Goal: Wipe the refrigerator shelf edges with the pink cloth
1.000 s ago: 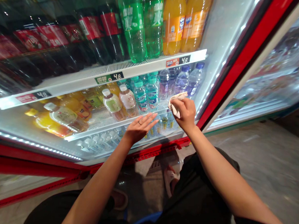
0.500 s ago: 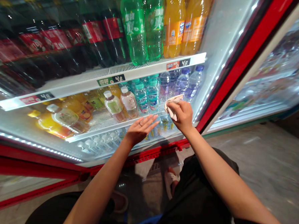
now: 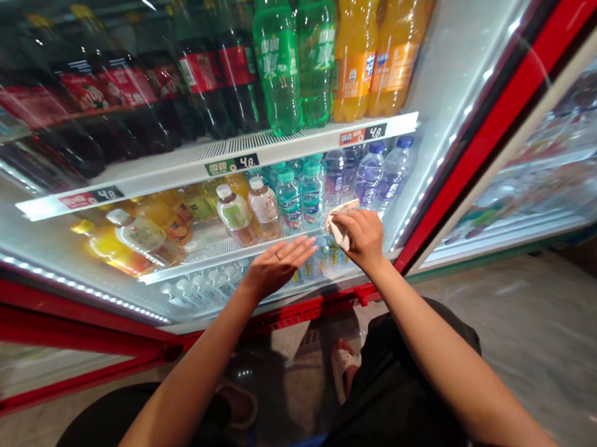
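Two bare hands press against the glass door (image 3: 435, 69) of a red-framed drinks fridge (image 3: 478, 127), seen from above by a crouching person. The right hand (image 3: 363, 237) is curled closed around a crumpled pale cloth (image 3: 336, 223), holding it against the glass low on the right side of the door, in front of the middle shelf of small bottles (image 3: 297, 197). The left hand (image 3: 275, 268) lies flat just to the left of it, fingers straight and close together, palm on the glass; it holds nothing.

Risks, as a judgement: the cloth is bunched small, so it could slip out of the grip and drop to the floor (image 3: 544, 331). Hard leaning with the flat left hand could swing the door or leave fresh smears on the glass. The crouch looks tight against the fridge's lower frame, so balance could tip forward. Large soda bottles (image 3: 277, 64) on the far upper shelf sit behind the glass, out of reach.
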{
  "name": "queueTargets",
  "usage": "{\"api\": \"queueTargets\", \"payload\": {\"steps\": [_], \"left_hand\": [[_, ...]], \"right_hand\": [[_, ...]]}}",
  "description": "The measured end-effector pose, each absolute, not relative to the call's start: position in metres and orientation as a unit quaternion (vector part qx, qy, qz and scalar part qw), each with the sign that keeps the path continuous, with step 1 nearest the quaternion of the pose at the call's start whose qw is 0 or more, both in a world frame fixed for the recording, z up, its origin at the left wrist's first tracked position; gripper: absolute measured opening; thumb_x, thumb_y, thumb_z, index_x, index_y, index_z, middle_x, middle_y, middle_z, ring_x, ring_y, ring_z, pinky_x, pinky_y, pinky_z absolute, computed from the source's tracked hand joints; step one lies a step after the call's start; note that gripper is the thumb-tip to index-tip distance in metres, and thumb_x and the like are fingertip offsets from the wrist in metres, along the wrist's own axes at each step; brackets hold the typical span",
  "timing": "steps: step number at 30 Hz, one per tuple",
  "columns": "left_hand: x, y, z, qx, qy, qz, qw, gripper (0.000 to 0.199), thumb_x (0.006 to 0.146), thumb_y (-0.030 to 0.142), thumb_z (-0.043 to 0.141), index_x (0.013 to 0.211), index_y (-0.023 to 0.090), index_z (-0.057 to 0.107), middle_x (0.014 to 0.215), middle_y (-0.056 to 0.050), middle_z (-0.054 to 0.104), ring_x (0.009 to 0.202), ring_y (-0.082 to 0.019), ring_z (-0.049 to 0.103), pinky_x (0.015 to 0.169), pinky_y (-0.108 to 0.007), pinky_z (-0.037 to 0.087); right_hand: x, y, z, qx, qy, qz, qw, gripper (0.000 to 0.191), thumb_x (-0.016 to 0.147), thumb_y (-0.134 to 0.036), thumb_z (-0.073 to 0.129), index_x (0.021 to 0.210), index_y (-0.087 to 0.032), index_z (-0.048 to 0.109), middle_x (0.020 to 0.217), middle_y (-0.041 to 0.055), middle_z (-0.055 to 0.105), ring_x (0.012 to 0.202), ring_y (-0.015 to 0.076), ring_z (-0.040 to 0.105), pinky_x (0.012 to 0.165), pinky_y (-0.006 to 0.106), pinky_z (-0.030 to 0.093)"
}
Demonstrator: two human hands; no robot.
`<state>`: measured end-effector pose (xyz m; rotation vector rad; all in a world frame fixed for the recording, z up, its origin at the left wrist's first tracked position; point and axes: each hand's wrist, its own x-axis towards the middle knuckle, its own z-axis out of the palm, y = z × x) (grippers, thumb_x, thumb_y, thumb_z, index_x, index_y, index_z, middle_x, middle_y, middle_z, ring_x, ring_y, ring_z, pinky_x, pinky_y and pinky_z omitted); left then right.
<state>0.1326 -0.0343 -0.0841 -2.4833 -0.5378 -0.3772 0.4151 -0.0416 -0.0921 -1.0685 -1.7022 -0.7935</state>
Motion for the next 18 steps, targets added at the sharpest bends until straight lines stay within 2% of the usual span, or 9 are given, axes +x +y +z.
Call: {"api": "queueTargets", "payload": {"steps": [3, 6, 10, 14, 18], "left_hand": [[0.115, -0.040, -0.081, -0.916, -0.211, -0.157, 0.304, 0.072, 0.108, 0.013, 0.048, 0.174, 0.029, 0.025, 0.171, -0.001, 0.047, 0.158, -0.015, 0.047, 0.133, -0.030, 0.035], [0.098, -0.043, -0.080, -0.904, -0.230, -0.181, 0.312, 0.077, 0.108, 0.013, 0.049, 0.176, 0.029, 0.018, 0.168, 0.000, 0.053, 0.157, -0.012, 0.048, 0.133, -0.027, 0.032], [0.082, -0.039, -0.083, -0.898, -0.258, -0.192, 0.301, 0.084, 0.105, 0.009, 0.048, 0.176, 0.028, 0.007, 0.164, -0.001, 0.057, 0.152, -0.014, 0.055, 0.129, -0.031, 0.039], [0.068, -0.035, -0.086, -0.899, -0.291, -0.178, 0.275, 0.084, 0.102, 0.006, 0.044, 0.175, 0.030, 0.012, 0.165, -0.002, 0.054, 0.148, -0.018, 0.060, 0.122, -0.037, 0.050], [0.046, -0.039, -0.084, -0.901, -0.290, -0.160, 0.281, 0.084, 0.100, 0.005, 0.045, 0.175, 0.029, 0.016, 0.166, -0.001, 0.054, 0.151, -0.017, 0.056, 0.125, -0.035, 0.047]], "right_hand": [[0.414, -0.042, -0.094, -0.421, -0.696, -0.326, 0.482, 0.014, 0.101, -0.029, 0.063, 0.109, -0.025, 0.074, 0.100, 0.0081, 0.075, 0.097, 0.0242, 0.062, 0.084, 0.038, 0.040], [0.411, -0.041, -0.096, -0.461, -0.667, -0.339, 0.477, 0.012, 0.100, -0.032, 0.066, 0.107, -0.028, 0.075, 0.101, 0.0073, 0.074, 0.103, 0.0261, 0.062, 0.089, 0.040, 0.042], [0.398, -0.041, -0.100, -0.452, -0.658, -0.376, 0.471, 0.010, 0.100, -0.031, 0.071, 0.109, -0.031, 0.076, 0.109, 0.0071, 0.076, 0.106, 0.0258, 0.063, 0.092, 0.040, 0.047], [0.390, -0.036, -0.104, -0.432, -0.689, -0.362, 0.456, 0.010, 0.099, -0.030, 0.073, 0.107, -0.033, 0.077, 0.115, 0.0070, 0.077, 0.111, 0.0263, 0.062, 0.094, 0.041, 0.050], [0.390, -0.030, -0.106, -0.411, -0.710, -0.317, 0.476, 0.017, 0.100, -0.026, 0.071, 0.115, -0.031, 0.077, 0.113, 0.0079, 0.079, 0.113, 0.0269, 0.065, 0.094, 0.042, 0.050]]}}
